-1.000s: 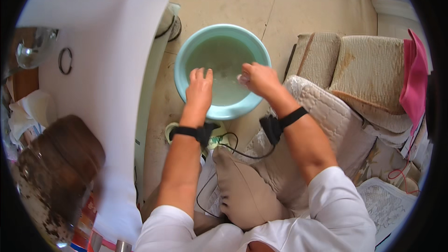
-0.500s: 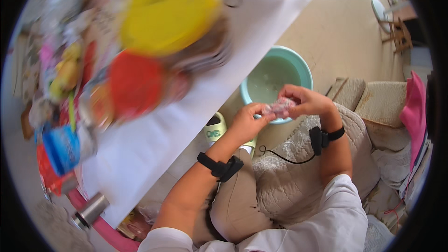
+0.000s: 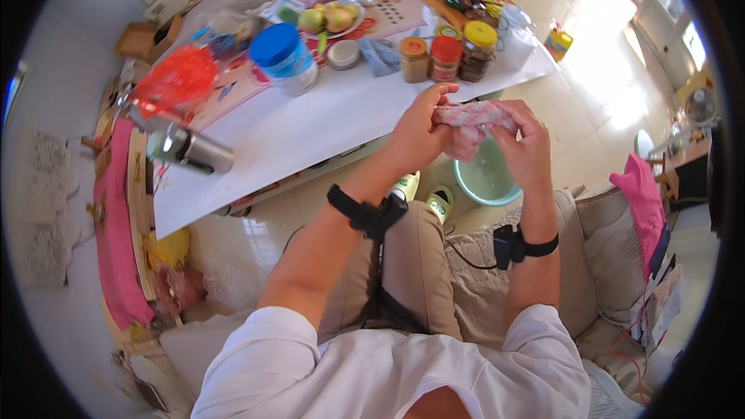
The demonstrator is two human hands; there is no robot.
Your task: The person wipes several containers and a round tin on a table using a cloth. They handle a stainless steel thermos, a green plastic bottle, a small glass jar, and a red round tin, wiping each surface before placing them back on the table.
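A pink-and-white cloth is stretched between my two hands, with one part of it hanging down in the middle. My left hand grips its left end, thumb and fingers closed on it. The other end is pinched in my right hand. Below and just beyond the cloth, a light-green basin with water in it stands on the floor, partly hidden by my hands.
A white-topped table spans the far side. On it are lidded jars, a blue-lidded tub, a plate of fruit, a red plastic bag and a steel flask. A quilted sofa is at my right.
The view has swung so the table lies ahead. The cloth, bunched between my fingers before, is now raised toward the table edge and spread wider, with a part hanging.
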